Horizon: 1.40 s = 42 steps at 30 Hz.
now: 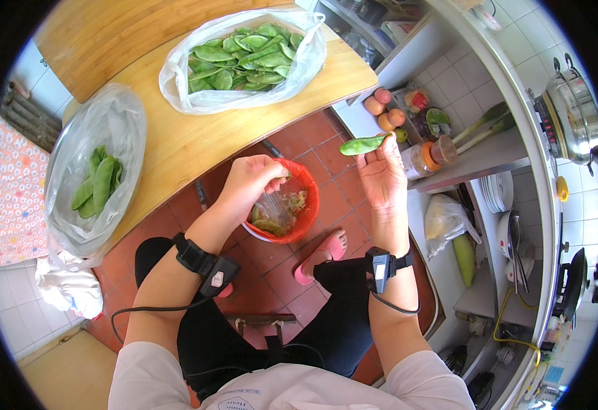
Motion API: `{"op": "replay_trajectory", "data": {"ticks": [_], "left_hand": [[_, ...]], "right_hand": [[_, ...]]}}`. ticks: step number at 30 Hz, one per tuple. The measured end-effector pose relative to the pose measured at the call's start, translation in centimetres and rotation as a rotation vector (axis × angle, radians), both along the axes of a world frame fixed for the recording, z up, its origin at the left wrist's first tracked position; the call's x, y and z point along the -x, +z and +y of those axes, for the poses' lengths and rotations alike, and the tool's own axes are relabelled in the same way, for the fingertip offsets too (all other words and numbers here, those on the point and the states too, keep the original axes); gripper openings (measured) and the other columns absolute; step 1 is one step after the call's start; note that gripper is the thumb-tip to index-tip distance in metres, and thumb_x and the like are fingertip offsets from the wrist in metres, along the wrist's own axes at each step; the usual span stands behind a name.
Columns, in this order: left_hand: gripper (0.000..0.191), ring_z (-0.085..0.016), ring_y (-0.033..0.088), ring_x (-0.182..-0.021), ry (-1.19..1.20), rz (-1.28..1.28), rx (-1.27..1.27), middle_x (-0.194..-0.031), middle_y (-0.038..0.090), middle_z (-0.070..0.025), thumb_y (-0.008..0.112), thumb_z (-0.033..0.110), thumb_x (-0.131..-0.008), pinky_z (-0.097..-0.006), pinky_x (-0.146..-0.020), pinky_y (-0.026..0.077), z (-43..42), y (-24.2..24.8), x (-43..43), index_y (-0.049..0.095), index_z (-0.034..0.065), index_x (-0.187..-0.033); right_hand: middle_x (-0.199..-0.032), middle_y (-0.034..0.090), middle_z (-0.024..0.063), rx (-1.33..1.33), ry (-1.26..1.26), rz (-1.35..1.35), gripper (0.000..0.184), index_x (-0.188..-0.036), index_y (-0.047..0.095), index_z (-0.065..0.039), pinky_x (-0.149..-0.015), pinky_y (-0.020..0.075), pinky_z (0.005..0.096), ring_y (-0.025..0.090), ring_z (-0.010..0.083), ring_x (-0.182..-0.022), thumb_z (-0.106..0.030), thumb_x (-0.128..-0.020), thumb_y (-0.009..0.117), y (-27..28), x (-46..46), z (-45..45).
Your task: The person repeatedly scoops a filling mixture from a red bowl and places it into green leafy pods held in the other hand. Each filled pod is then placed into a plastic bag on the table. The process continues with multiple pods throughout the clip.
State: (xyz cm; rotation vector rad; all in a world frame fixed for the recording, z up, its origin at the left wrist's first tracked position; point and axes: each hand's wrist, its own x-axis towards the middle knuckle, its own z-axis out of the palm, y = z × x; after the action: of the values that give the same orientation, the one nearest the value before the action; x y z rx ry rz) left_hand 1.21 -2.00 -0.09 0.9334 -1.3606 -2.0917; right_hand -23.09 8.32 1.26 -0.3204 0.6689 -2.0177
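Observation:
My right hand [385,169] is raised at the right of the floor area, pinching a flat green bean pod [363,145] near one end. Over the rim of a red-lined waste bin [313,192] is my left hand [258,179], its thumb and fingers closed on a small green bit [287,175]. Vegetable scraps and clear plastic lie inside the bin. On the wooden table, a clear plastic bag [170,84] holds a heap of flat green bean pods [247,59]. Several pods [99,182] lie in another plastic bag [63,154] at the table's left end.
Open shelves [499,174] on the right hold fruit [381,107], a spice jar [422,159], plates and a bagged item. A stainless steel pot [578,113] stands on the counter above. The curved table edge [258,136] runs beyond the bin.

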Motion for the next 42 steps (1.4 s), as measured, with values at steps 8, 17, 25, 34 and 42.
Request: {"op": "replay_trajectory", "data": {"ticks": [8,17,25,34,42], "left_hand": [[0.024,-0.014,0.07,-0.065,-0.232,-0.195,0.114,-0.089,0.074,-0.0099,0.071,0.018,-0.091,-0.0268,-0.054,0.054,1.6,-2.2,0.8,0.07,0.0001,-0.106],[0.025,-0.019,0.071,-0.079,-0.049,-0.186,0.468,-0.084,0.072,-0.0151,0.077,0.016,-0.074,-0.0337,-0.072,0.055,1.6,-2.4,-0.1,0.072,0.0029,-0.094],[0.02,-0.026,0.07,-0.085,-0.027,-0.217,0.603,-0.087,0.072,-0.0146,0.074,0.011,-0.07,-0.0364,-0.076,0.054,-0.4,-6.0,0.4,0.071,0.0065,-0.09],[0.016,-0.023,0.068,-0.082,0.14,-0.238,0.465,-0.086,0.07,-0.0112,0.074,0.01,-0.076,-0.0342,-0.075,0.053,-1.1,-4.6,-0.8,0.072,0.0051,-0.091],[0.021,-0.024,0.071,-0.082,0.068,-0.233,0.288,-0.089,0.073,-0.0145,0.073,0.017,-0.083,-0.0349,-0.076,0.055,-1.9,-2.0,-2.1,0.072,0.0018,-0.098]], "right_hand": [[-0.102,0.067,0.0022,-0.129,0.055,0.209,0.008,-0.097,0.061,-0.009,-0.089,0.0554,0.0373,0.066,0.0181,-0.097,-0.008,-0.092,0.068,1.6,-4.4,-1.9],[-0.105,0.066,0.0044,-0.005,0.626,0.418,0.017,-0.11,0.061,-0.005,-0.091,0.0559,0.0329,0.065,0.0171,-0.101,-0.014,-0.096,0.065,8.5,-20.3,-11.6],[-0.088,0.074,0.0155,-0.258,-0.198,1.772,0.013,-0.091,0.072,-0.002,-0.072,0.0556,0.038,0.072,0.0275,-0.079,-0.014,-0.089,0.069,8.0,-22.1,-19.3],[-0.093,0.073,0.018,-1.119,-0.077,2.102,0.034,-0.089,0.076,-0.008,-0.076,0.0569,0.0434,0.071,0.035,-0.088,-0.038,-0.074,0.082,4.0,-16.3,-22.4],[-0.065,0.071,0.0113,-0.742,-0.01,1.532,0.03,-0.081,0.077,-0.002,-0.065,0.0544,0.0307,0.07,0.0188,-0.063,-0.029,-0.068,0.082,5.0,-11.7,-20.9]]}}
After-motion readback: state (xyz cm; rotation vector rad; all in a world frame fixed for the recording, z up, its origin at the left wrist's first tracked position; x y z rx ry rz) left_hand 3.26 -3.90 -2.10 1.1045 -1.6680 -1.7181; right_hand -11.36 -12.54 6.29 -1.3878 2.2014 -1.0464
